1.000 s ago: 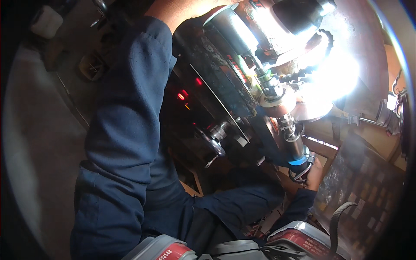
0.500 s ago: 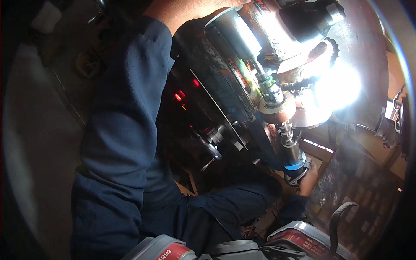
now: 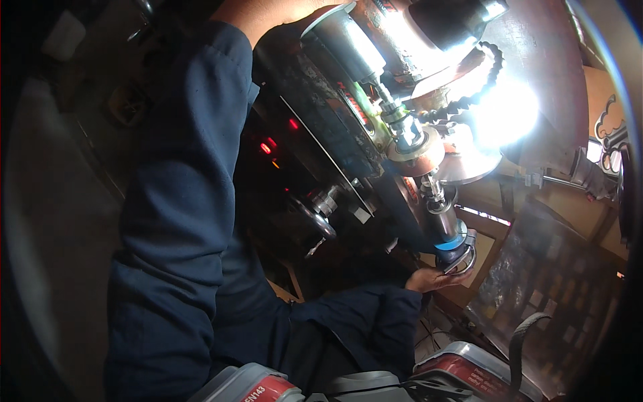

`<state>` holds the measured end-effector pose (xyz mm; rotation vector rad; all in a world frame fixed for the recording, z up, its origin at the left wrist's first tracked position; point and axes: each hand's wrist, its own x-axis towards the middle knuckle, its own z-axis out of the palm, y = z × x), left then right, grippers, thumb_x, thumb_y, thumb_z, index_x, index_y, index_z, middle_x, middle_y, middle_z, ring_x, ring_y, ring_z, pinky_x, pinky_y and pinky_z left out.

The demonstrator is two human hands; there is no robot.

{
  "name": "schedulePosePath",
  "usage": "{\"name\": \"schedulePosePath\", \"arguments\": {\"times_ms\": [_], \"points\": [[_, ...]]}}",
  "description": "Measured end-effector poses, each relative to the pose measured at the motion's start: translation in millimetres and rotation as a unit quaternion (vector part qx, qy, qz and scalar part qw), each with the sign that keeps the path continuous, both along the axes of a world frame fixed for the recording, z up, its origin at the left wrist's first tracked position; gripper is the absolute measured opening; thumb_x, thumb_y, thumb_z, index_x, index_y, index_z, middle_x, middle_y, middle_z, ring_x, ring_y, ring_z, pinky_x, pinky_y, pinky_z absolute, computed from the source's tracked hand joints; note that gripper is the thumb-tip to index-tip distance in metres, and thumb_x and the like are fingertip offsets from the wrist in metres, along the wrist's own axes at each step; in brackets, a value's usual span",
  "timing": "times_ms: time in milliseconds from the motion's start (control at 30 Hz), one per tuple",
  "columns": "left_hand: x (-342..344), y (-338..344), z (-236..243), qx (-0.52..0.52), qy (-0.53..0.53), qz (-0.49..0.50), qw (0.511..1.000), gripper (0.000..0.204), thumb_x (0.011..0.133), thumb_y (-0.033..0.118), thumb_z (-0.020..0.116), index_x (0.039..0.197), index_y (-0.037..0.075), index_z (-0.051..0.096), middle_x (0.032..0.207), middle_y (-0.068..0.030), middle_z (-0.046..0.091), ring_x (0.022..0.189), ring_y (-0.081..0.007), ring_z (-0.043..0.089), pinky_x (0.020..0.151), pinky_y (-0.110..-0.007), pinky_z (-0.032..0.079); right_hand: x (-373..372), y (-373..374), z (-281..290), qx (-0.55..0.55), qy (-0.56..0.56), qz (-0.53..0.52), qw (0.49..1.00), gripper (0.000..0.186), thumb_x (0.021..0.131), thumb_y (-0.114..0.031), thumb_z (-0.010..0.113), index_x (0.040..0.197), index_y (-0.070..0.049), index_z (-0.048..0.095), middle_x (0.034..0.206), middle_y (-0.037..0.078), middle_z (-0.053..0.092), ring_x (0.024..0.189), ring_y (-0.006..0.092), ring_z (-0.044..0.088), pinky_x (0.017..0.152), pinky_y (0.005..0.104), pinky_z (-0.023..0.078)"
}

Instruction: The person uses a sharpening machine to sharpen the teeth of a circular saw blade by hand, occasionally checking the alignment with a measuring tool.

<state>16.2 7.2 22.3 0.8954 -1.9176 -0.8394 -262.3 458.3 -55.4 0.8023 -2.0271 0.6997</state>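
Observation:
My left hand (image 3: 274, 13) reaches to the top of a dark grinding-type machine (image 3: 301, 90), by a steel cylinder (image 3: 351, 47); its fingertips are hidden. Below that cylinder a spindle runs into a copper-coloured collar (image 3: 418, 161), beside a disc (image 3: 469, 164), a black segmented hose (image 3: 492, 63) and a glaring lamp (image 3: 506, 110). Further down is a steel shaft (image 3: 442, 218) with a blue-banded end (image 3: 450, 241) and a metal loop handle (image 3: 469, 258). My right hand (image 3: 432, 278) is under this end, fingers curled at the handle.
A handwheel (image 3: 320, 224) and several red lights (image 3: 268, 147) sit on the dark machine body. A plastic-covered sheet (image 3: 529, 275) lies at lower right, near a rack of metal parts (image 3: 609, 147). Grey-and-red respirator cartridges (image 3: 469, 362) fill the lower edge.
My right hand has moved from beside the blue-banded end to underneath it, and the handle has shifted. The whole view has shifted slightly; my left hand stays at the top.

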Motion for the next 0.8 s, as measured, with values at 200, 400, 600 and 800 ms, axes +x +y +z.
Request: {"name": "schedulePosePath", "arguments": {"times_ms": [200,400,600,800], "points": [[29.9,-4.1,-2.3,-0.041,-0.038,0.067,0.996,0.034,0.075,0.03,0.076,0.09,0.0,0.07,0.087,-0.0192,0.07,0.083,-0.0313,0.069,0.074,-0.038,0.053,-14.6,-21.0,36.4,-0.019,-0.221,0.082,0.972,0.045,0.103,-0.029,0.035,0.131,0.005,0.045,0.125,0.022,0.052,0.113,0.0309,0.053,0.098,0.0425,0.042],[7.8,-4.4,-2.4,-0.033,-0.02,0.031,0.999,0.034,0.075,0.03,0.076,0.087,-0.001,0.069,0.084,-0.0206,0.069,0.082,-0.0332,0.068,0.073,-0.039,0.054,-69.8,4.8,74.6,0.086,-0.374,0.023,0.923,0.03,0.1,-0.017,0.046,0.114,0.005,0.06,0.103,0.013,0.065,0.092,0.0192,0.063,0.081,0.0321,0.051],[15.3,-0.9,4.5,0.003,-0.066,0.062,0.996,0.04,0.074,0.038,0.076,0.089,0.001,0.069,0.086,-0.02,0.069,0.083,-0.0353,0.068,0.075,-0.042,0.054,-88.1,-22.7,98.9,0.118,-0.601,0.035,0.789,0.027,0.097,-0.017,0.048,0.107,0.002,0.065,0.095,0.008,0.068,0.082,0.0132,0.064,0.073,0.0287,0.052],[12.3,6.2,0.0,-0.048,-0.063,0.101,0.992,0.043,0.073,0.041,0.076,0.088,0.002,0.07,0.083,-0.0194,0.069,0.082,-0.0348,0.068,0.075,-0.044,0.054,-109.0,-40.0,109.5,0.221,-0.687,0.007,0.692,0.026,0.094,-0.02,0.052,0.101,0.0,0.068,0.091,0.005,0.069,0.077,0.013,0.064,0.069,0.0265,0.05]]}}
